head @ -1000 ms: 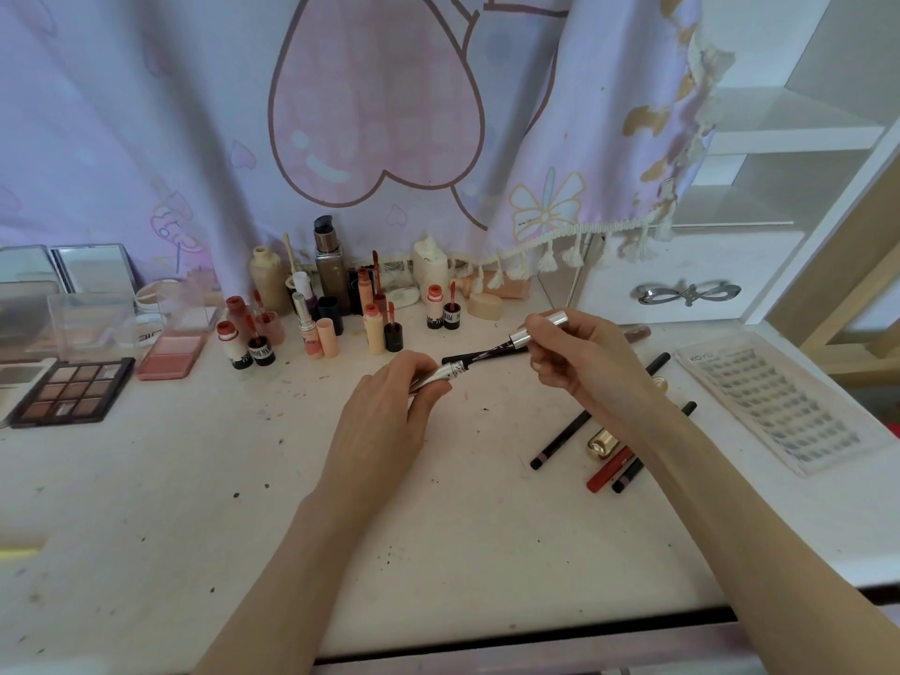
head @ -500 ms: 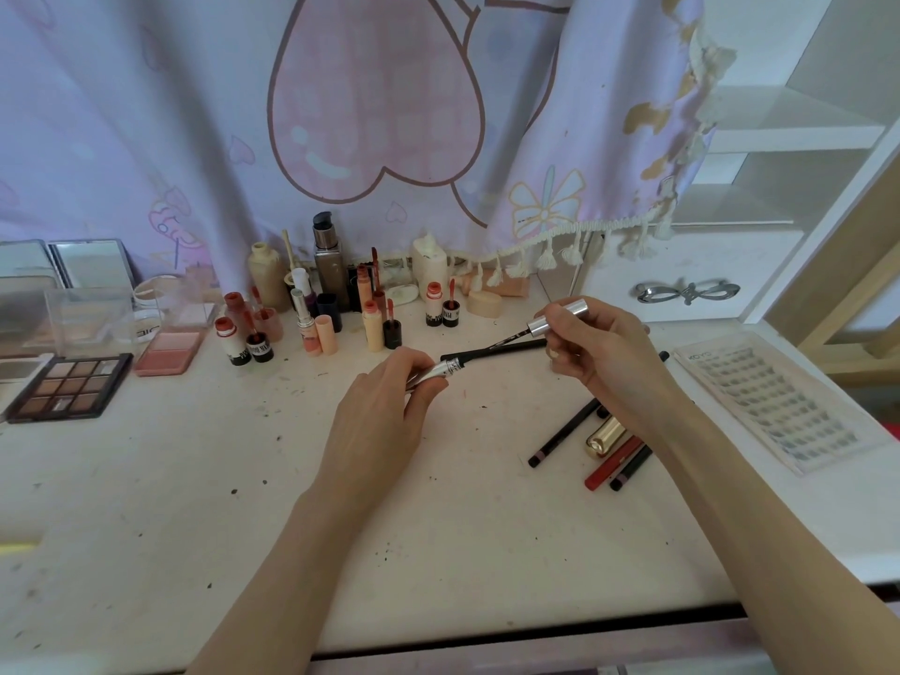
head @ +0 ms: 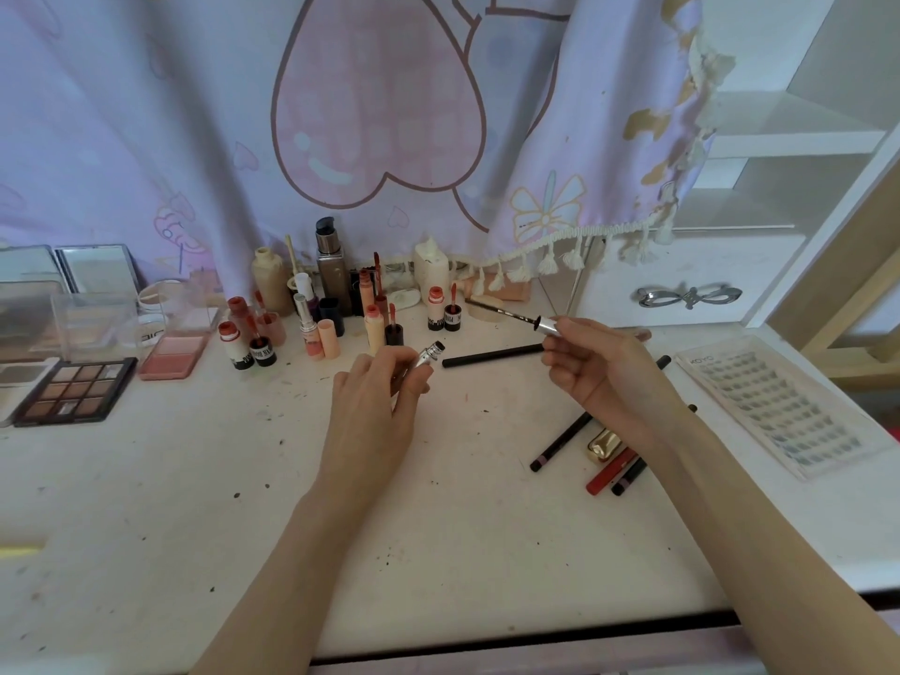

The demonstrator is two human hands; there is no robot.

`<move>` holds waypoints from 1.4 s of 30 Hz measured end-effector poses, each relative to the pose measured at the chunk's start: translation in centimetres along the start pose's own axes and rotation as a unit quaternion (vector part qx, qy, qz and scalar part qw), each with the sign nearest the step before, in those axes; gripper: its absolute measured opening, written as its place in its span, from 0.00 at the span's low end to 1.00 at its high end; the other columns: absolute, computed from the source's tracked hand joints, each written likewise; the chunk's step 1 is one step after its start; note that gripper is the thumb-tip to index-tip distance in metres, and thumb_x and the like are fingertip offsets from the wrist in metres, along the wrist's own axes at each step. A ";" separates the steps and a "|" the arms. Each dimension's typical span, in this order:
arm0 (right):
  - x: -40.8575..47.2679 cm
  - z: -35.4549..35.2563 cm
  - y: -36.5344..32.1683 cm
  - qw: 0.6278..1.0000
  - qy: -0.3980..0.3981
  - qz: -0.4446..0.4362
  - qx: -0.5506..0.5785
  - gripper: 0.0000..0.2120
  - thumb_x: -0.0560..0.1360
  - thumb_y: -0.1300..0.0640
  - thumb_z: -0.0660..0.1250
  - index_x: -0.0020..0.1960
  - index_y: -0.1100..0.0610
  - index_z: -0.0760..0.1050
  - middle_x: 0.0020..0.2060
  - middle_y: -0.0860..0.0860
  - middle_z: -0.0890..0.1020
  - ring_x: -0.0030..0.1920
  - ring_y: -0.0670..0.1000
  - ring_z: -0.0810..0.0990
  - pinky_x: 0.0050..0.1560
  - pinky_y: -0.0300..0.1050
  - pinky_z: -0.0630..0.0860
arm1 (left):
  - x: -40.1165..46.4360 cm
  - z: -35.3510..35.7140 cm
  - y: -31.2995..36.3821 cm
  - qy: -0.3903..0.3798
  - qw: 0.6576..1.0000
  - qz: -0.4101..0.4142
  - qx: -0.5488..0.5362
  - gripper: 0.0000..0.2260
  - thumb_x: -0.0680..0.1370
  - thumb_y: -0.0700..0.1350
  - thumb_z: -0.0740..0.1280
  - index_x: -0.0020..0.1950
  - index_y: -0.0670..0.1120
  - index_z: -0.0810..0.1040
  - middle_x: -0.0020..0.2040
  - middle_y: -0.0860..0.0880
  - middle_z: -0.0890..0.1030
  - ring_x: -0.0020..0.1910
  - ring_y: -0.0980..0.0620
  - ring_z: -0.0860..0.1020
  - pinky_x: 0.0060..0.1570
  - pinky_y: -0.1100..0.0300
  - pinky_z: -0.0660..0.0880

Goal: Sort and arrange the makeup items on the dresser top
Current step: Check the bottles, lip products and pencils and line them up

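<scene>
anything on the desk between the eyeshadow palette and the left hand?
Head view: bare, speckled dresser top between the eyeshadow palette and the left hand. The lipstick tubes stand further back.

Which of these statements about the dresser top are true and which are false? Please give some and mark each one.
1. The left hand holds a silver tube. True.
2. The wand sits fully inside the tube. False: the right hand holds it pulled out, apart from the tube.
3. The eyeshadow palette lies at the left of the dresser top. True.
4. The lash tray lies beside the palette. False: it lies at the far right.
5. A black pencil lies between the hands. True.
</scene>
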State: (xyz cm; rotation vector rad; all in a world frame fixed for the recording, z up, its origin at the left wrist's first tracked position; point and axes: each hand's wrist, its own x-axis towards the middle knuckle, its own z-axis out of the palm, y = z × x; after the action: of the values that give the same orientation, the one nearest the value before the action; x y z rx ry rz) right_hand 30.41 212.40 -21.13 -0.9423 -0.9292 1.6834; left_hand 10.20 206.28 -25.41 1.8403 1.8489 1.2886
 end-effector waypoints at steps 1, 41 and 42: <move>0.0 0.1 0.1 1.000 -0.002 0.015 0.011 0.04 0.75 0.63 0.64 0.45 0.62 0.77 0.33 0.53 0.81 0.31 0.47 0.79 0.28 0.35 0.74 | 0.0 0.0 0.0 0.008 1.000 -0.011 -0.006 0.05 0.78 0.50 0.60 0.50 0.51 0.73 0.42 0.57 0.77 0.46 0.55 0.71 0.49 0.61 0.67; 7.9 3.1 2.9 0.837 -0.038 -0.206 -0.505 0.07 0.73 0.63 0.68 0.51 0.60 0.79 0.42 0.48 0.78 0.38 0.36 0.73 0.39 0.21 0.67 | 6.1 3.6 1.5 0.083 0.991 -0.098 -0.045 0.05 0.76 0.38 0.65 0.48 0.44 0.80 0.40 0.51 0.79 0.42 0.56 0.75 0.40 0.75 0.67; 8.0 3.0 3.0 0.835 -0.040 -0.207 -0.508 0.07 0.73 0.63 0.68 0.51 0.61 0.78 0.41 0.47 0.78 0.38 0.36 0.73 0.39 0.21 0.67 | 6.1 3.7 1.5 0.085 0.991 -0.096 -0.046 0.06 0.76 0.38 0.65 0.50 0.44 0.80 0.41 0.52 0.79 0.42 0.56 0.75 0.41 0.75 0.67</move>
State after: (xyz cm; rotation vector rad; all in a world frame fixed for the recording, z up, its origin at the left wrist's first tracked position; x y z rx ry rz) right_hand 24.68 218.84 -23.87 -1.2021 -2.0047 0.7812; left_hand 12.69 213.01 -24.02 1.5073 1.9585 1.4714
